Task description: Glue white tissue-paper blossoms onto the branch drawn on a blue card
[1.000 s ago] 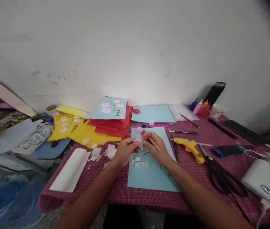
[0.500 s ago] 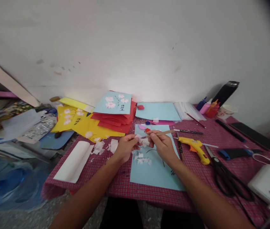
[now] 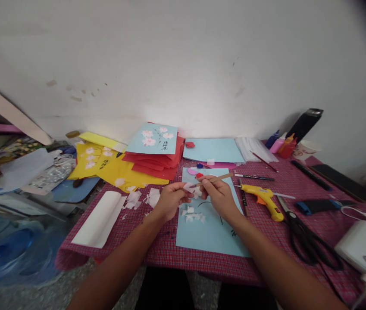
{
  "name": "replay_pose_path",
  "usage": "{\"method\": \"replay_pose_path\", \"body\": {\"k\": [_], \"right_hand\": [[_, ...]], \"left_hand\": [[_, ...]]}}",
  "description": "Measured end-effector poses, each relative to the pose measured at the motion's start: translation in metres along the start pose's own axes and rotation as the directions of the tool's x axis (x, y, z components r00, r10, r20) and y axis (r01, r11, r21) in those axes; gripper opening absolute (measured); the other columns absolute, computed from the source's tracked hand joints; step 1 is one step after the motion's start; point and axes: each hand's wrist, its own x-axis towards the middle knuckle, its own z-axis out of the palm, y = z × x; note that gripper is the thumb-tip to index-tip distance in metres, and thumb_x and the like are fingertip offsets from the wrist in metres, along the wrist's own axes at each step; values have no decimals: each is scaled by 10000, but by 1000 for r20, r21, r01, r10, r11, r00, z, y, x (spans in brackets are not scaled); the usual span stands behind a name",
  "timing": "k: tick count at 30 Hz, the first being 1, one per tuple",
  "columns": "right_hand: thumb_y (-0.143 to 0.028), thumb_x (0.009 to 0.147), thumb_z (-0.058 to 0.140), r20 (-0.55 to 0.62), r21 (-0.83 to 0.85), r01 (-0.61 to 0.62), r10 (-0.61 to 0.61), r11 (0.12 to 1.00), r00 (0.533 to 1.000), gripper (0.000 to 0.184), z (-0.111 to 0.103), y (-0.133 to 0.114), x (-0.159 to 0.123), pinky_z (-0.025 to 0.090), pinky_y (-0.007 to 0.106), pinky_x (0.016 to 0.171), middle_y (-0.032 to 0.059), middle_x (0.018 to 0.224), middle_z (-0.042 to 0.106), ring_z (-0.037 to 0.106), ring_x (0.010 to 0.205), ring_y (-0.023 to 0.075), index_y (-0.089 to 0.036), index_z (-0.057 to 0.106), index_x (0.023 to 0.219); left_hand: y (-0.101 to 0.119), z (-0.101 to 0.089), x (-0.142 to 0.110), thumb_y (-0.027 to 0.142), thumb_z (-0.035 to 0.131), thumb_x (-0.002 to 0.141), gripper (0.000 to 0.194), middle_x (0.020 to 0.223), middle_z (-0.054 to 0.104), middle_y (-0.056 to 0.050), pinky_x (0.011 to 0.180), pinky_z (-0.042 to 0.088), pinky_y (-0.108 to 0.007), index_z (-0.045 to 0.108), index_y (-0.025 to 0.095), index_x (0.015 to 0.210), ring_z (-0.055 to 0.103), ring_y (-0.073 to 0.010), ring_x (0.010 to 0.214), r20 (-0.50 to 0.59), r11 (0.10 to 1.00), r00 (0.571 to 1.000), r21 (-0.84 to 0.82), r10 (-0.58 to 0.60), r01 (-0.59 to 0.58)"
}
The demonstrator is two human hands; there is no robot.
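My left hand (image 3: 171, 199) pinches a small piece of thin white paper (image 3: 188, 187) between thumb and fingers. Held in my right hand (image 3: 219, 196) like a pen is a thin light-brown stick (image 3: 226, 176); its tip meets the white paper and is too small to make out. Both hands are over a light blue sheet (image 3: 198, 237), which bears thin black lines and black writing partly behind my right arm. Torn white paper pieces (image 3: 195, 217) lie on the sheet below my fingers. A pink disc (image 3: 192, 171) and a red one (image 3: 199, 175) lie near its top edge.
Folded white paper (image 3: 98, 219) and paper scraps (image 3: 133, 199) lie left. Behind stand red sheets (image 3: 157, 165) topped by a flower card (image 3: 152, 137). Right are a yellow glue gun (image 3: 263, 198), black-handled scissors (image 3: 302, 239), a utility knife (image 3: 318, 207) and a black bottle (image 3: 304, 125).
The white paper in my left hand now shows flatter and more openly, with the stick's tip against it. The stick has shifted slightly left. Other things stay in place.
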Motion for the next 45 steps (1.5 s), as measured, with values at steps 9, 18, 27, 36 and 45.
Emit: {"method": "replay_pose_path", "body": {"k": [9, 18, 27, 36, 45], "right_hand": [[-457, 902, 604, -17, 96, -37, 39, 995, 999, 310, -1, 3, 3, 437, 254, 507, -5, 711, 614, 564, 529, 117, -161, 672, 963], [-467, 892, 616, -18, 114, -45, 48, 992, 999, 314, -1, 4, 2, 439, 254, 508, -3, 706, 621, 561, 526, 118, -165, 672, 960], [-473, 852, 653, -13, 172, -106, 110, 979, 994, 314, -1, -5, 2, 444, 255, 495, -10, 682, 622, 557, 508, 118, -169, 667, 928], [-501, 860, 646, 52, 124, -84, 78, 989, 996, 349, -1, -2, 2, 453, 256, 506, 5, 695, 641, 571, 519, 120, -155, 665, 900], [-494, 861, 655, 11, 2, -32, 32, 999, 999, 367, 1, -2, 1, 438, 265, 485, 20, 659, 656, 550, 473, 117, -168, 647, 691]], "left_hand": [[1, 1, -1, 272, 786, 683, 290, 771, 719, -76, 633, 509, -259, 740, 115, 923, 677, -168, 732, -12, 1000, 1000, 2, -12, 12], [1, 2, -1, 218, 756, 666, 206, 769, 716, -75, 633, 492, -250, 755, 116, 844, 645, -148, 710, -15, 1000, 1000, 13, 5, -5], [2, 3, -2, 308, 830, 653, 301, 792, 710, -75, 624, 498, -254, 748, 109, 863, 644, -148, 704, -20, 998, 999, 47, 43, -42], [1, 2, -3, 291, 872, 615, 330, 753, 688, -45, 601, 497, -243, 716, 116, 848, 649, -138, 673, -31, 1000, 999, -13, 17, -18], [-3, 0, -3, 328, 844, 676, 309, 833, 721, -65, 598, 486, -231, 727, 124, 876, 646, -133, 703, 49, 999, 999, 27, 21, -22]]}}
